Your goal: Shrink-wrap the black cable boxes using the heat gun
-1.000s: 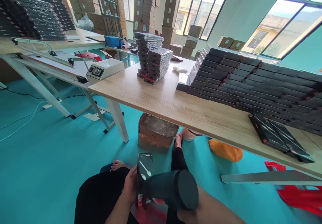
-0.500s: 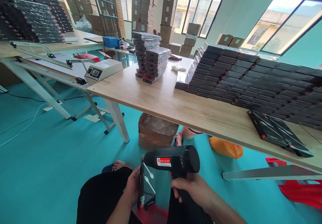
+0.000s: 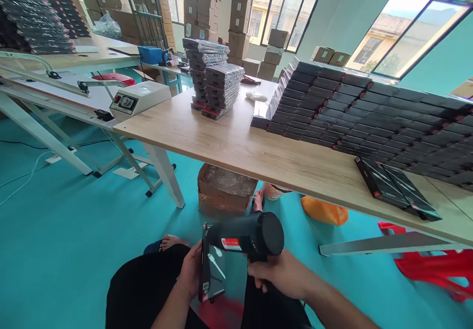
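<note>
My left hand [image 3: 191, 272] is closed around the left edge of a black flat box [image 3: 216, 273] printed with a white cable, held upright over my lap. In my right hand [image 3: 271, 274] is a black heat gun [image 3: 240, 234] with a red and white label, gripped by its handle. Its barrel points left, and the nozzle end lies close to the box's upper part. The barrel hides some of the box's top, so I cannot tell whether they touch.
Ahead stands a wooden table [image 3: 236, 144] with a long stack of black boxes [image 3: 354, 117] and wrapped box piles [image 3: 221, 90]. Beneath it sit a carton [image 3: 225, 202] of clear film and an orange bag [image 3: 325, 212]. A sealing machine [image 3: 140, 98] stands left; red stools [image 3: 436, 270] right.
The heat gun has shifted slightly left, its rear end turned more toward me. The box has tilted a little in my left hand, and the whole view has swung slightly right.
</note>
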Demonstrator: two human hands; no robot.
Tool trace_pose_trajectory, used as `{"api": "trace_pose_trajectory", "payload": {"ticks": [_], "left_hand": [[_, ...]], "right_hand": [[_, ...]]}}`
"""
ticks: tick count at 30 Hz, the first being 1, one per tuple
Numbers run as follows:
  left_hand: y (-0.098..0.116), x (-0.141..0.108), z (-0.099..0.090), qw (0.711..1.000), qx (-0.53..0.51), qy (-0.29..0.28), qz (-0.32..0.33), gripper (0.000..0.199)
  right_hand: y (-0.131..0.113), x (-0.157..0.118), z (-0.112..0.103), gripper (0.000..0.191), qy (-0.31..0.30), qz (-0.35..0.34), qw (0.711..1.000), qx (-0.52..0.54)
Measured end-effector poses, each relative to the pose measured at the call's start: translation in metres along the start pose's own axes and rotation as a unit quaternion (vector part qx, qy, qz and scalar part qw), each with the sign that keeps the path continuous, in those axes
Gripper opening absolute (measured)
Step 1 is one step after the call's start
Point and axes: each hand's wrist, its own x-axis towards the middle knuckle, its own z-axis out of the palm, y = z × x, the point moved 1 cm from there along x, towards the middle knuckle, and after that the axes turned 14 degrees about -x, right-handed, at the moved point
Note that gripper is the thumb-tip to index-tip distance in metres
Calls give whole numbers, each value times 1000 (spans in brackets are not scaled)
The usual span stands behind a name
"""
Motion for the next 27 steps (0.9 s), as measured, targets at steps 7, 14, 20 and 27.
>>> {"api": "trace_pose_trajectory", "payload": {"ticks": [7,14,20,27], "left_hand": [[-1,8,-11,1000,-3,-12,17,28],[2,0,-1,1000,-12,-14,0,27],[4,-3,-1,998,-39,-31,-25,34],[5,3,-6,995,-54,-27,75,46]], "right_hand": [[-5,-1,-6,11,10,-26,994,-101],[-12,2,-4,7,-137,-9,984,-114],[-6,23,-25,18,63,-7,998,0],[19,-15,-16,2,-107,85,982,-132]]}}
